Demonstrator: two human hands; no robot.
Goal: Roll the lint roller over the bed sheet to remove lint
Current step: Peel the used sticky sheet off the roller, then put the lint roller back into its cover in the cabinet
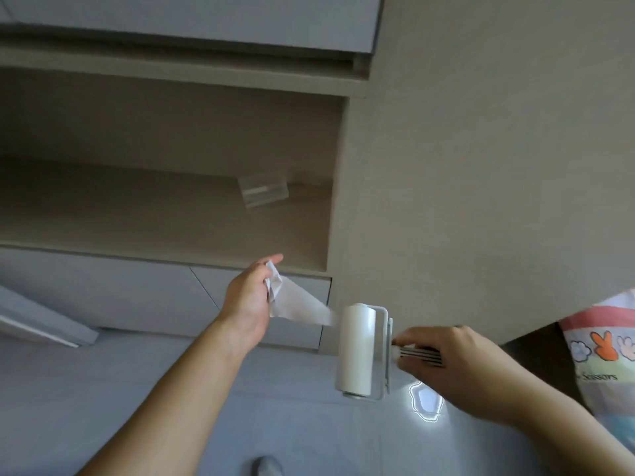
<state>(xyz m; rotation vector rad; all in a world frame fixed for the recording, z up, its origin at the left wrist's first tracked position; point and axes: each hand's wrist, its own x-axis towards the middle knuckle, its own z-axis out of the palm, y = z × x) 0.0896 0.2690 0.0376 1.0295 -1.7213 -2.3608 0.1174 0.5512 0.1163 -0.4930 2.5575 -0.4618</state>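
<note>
Both hands (pixel 249 304) (pixel 460 365) outstretched, grips seemingly firm.

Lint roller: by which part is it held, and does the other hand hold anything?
The right hand grips the lint roller by its ribbed handle. The left hand pinches the end of a sheet pulled out from the roll.

Bare left hand (pixel 249 304), bare right hand (pixel 460 369), bare forearms (pixel 178 389) — grey footwear tip (pixel 267 466).
</note>
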